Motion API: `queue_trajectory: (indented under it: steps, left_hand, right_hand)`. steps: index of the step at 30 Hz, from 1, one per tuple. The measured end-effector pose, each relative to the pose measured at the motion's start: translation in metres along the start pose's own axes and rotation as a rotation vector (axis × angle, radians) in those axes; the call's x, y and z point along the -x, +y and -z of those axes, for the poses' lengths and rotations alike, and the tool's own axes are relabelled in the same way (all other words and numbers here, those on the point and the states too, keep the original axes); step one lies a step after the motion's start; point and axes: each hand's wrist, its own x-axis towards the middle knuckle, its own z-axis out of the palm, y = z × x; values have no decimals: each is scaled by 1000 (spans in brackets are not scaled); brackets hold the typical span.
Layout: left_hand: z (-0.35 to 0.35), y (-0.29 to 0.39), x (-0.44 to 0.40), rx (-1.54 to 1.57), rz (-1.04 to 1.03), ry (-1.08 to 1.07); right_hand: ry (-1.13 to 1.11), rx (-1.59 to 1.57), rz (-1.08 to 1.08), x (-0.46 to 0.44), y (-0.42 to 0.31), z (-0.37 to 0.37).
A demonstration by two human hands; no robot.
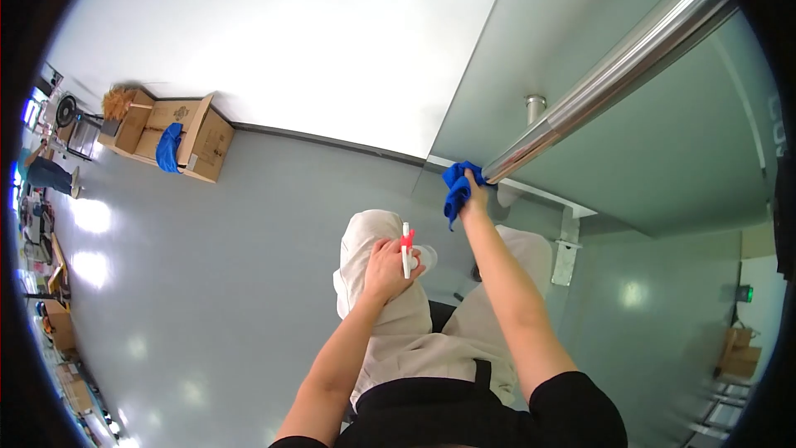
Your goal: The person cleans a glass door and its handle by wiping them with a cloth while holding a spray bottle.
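My left hand (391, 270) is wrapped round a clear spray bottle (406, 250) with a white and red trigger head, close above my knee. In my right hand (475, 197) is a bunched blue cloth (458, 185), held against the lower end of a long shiny metal door handle (580, 99). The handle stands off a greenish glass door (647, 149) on a short round mount. Part of the cloth hangs down beside my wrist.
An open cardboard box (211, 143) with another blue cloth (169, 148) over its edge sits by the white wall (290, 33). At the far left a person (48, 174) stands near shelves and boxes. A metal fitting (565, 261) is at the glass door's lower corner.
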Motion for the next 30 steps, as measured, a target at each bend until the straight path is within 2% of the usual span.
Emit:
queue_trajectory:
  steps: [4,5,8,12,14,16,19,22,25,26,27,28,29,30]
  left_hand:
    - [0,2,1,-3,-10,33]
    - [-1,1,1,-1,-13,33]
    - [-2,0,-1,-3,-7,16]
    - [-1,3,-3,-14,20,-20]
    - [-1,3,-4,-16,9,-12]
    - [-3,3,-3,-8,-14,3]
    - [-7,3,-4,-50,-20,2]
    - [-8,5,-6,-91,-13,-13]
    - [-9,7,-7,-96,-22,-3]
    - [-8,8,-8,-101,-17,-7]
    - [-6,12,-8,-106,-16,-14]
    - [-5,14,-8,-113,-15,-25]
    - [-6,14,-8,-119,-14,-36]
    - [-6,13,-8,-125,-13,-45]
  right_hand:
    - [60,418,93,-5,-38,16]
    - [79,591,238,-10,-42,17]
    - [-34,688,336,3,-81,12]
    - [-12,552,591,43,-130,-35]
    - [35,617,711,74,-171,-70]
    - [48,624,947,73,-206,-81]
    - [-71,471,1006,93,-254,-102]
    - [102,676,1130,102,-240,-100]
    - [182,689,948,80,-193,-62]
    - [242,784,852,64,-169,-39]
    - [222,940,719,38,-143,-5]
    - [307,1260,520,47,-138,-1]
    - [194,1063,738,22,-110,30]
    - [218,1073,740,14,-105,46]
